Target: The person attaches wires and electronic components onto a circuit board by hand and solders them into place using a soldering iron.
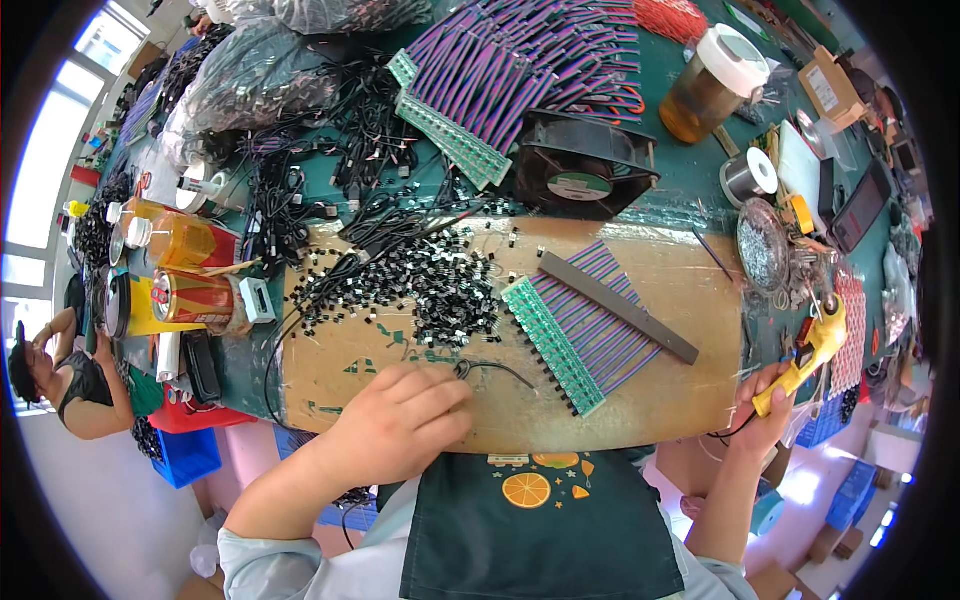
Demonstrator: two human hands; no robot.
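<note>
One green workbench (690,178), one brown work board (685,405) on it, near edge at the person's apron (540,530). One heap of purple-striped wires (540,50) at the back, at least two green PCB strips on its left end.

On the board, right of centre: one green PCB panel (556,345), set at a slant. Repeating pads, row of black parts along its lower-left edge, purple-and-blue wires running off up and right. One grey bar (620,308) lies diagonally across those wires.

One black fan (585,165) behind it, one jar of amber liquid (700,90) further right, one wire spool (750,176) near that.

Two hands. Right hand (765,410), past the board's right edge, is wrapped round one yellow pistol-grip tool (815,355), nose up. Left hand (410,420) at the near edge, fingers bunched; a black cable (500,366) shows at the fingertips, can't tell if pinched.

Small black connectors (455,300): too many to count, piled left of the panel. Brown surface shows between panel and the board's right edge, also a strip along the near side.
</note>
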